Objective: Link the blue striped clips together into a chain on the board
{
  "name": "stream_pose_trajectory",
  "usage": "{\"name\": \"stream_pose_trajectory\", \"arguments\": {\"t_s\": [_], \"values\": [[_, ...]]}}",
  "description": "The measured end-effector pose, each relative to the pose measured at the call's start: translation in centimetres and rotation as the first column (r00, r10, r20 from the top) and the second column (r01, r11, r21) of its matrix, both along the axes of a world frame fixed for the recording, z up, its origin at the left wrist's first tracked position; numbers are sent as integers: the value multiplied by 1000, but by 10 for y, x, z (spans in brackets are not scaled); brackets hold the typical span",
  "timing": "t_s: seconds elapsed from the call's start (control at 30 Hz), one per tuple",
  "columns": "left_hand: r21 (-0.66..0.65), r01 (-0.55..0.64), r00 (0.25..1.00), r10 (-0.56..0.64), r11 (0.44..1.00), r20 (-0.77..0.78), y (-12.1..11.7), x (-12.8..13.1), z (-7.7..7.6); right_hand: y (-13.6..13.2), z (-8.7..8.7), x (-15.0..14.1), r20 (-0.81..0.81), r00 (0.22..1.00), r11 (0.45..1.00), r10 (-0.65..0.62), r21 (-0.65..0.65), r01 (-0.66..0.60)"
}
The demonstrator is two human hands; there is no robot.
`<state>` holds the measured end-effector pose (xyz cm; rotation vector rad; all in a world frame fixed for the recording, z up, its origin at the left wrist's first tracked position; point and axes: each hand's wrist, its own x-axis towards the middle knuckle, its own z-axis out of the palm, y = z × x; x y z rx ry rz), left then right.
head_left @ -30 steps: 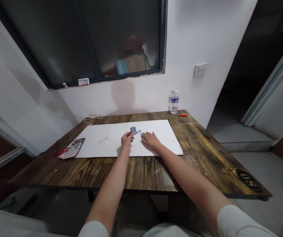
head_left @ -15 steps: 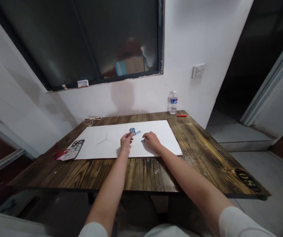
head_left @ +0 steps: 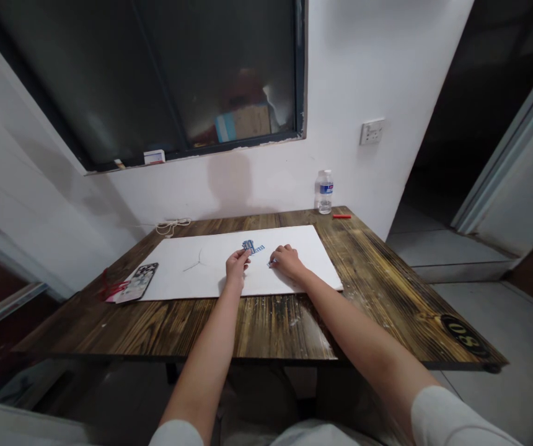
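Note:
Over the white board [head_left: 220, 285], my left hand [head_left: 237, 267] pinches a small blue-and-grey patterned piece [head_left: 248, 246] between thumb and fingers. From its right side sticks out a ladder-like blue strip [head_left: 259, 249]; whether the two are joined I cannot tell. To the right, my right hand [head_left: 288, 261] rests low on the board, fingers curled and closed at the tips on a small blue piece [head_left: 270, 264]. Most of that piece is hidden by the fingers. Thin dark lines [head_left: 199, 262] forming a Y mark the board left of my hands.
A patterned phone [head_left: 140, 282] lies across the board's left end beside something red [head_left: 114, 289]. Along the back of the wooden table [head_left: 257, 334] are a white cable [head_left: 172, 225], a water bottle [head_left: 325, 192] and a red pen-like stick [head_left: 341, 217].
The fingertips of my right hand have closed down onto the small blue piece. My left hand stays almost where it was, with its piece still pinched.

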<state>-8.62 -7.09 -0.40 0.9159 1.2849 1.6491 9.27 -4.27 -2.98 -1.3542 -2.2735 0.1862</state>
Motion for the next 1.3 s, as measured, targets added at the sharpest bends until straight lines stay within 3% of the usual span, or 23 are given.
{"name": "stream_pose_trajectory", "arguments": {"t_s": [0.43, 0.57, 0.83, 1.07, 1.3], "values": [[-3, 13, 1000, -13, 1000, 16, 3, -1, -4, 3, 14, 6, 200, 979, 990, 41, -142, -13], [-5, 23, 999, -23, 1000, 26, 2, -1, -3, 3, 13, 7, 177, 984, 989, 34, -147, -8], [-27, 21, 1000, -21, 999, 1, 1, 0, -3, 1, 20, 6, 215, 976, 959, 22, -281, 41], [-39, 19, 999, -20, 999, -32, 1, 1, -4, 3, 22, 4, 216, 976, 951, -1, -301, 67], [-37, 24, 999, -26, 999, -45, 2, 0, -5, 9, 21, 7, 88, 995, 959, 43, -281, -17]]}}
